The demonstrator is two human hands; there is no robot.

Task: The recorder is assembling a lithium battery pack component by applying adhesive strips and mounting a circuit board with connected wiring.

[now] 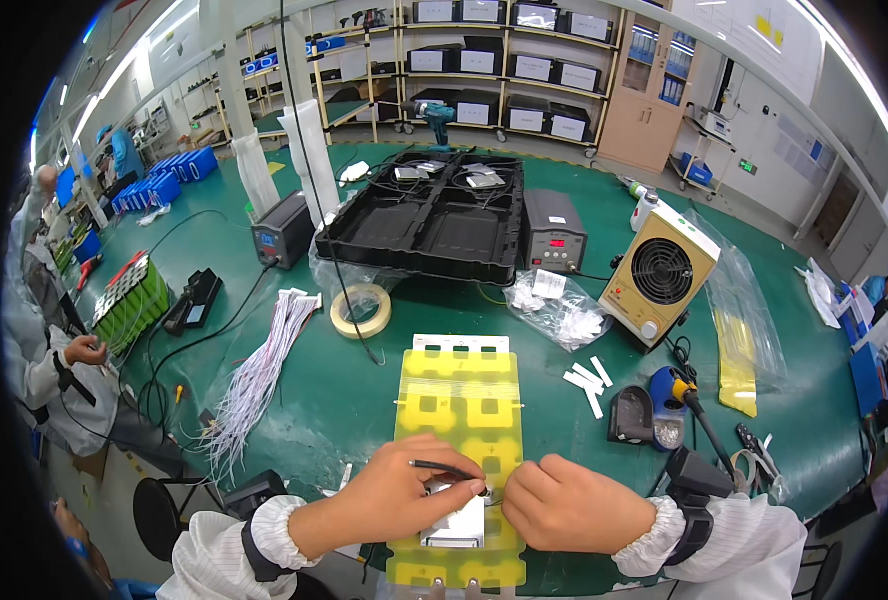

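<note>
A yellow translucent fixture plate (417,420) with square cut-outs lies in front of me on the green table. On its near part rests a small white rectangular piece (454,530), partly covered by my left hand (404,500). That hand is closed, thumb against fingers, with a thin dark rod-like piece (442,465) in its grip; I cannot tell if it is a tool or a cable. My right hand (564,505) is closed just to the right, its fingertips close to the left ones over the plate. Whatever those right fingers pinch is hidden.
Left stand a bundle of white wires (264,375), tape roll (360,311) and green battery pack (132,303). Behind are a black tray (419,255) and soldering station (554,232). An ionizer fan (661,270) and soldering iron holder (669,395) are right. A co-worker's hand (86,350) shows left.
</note>
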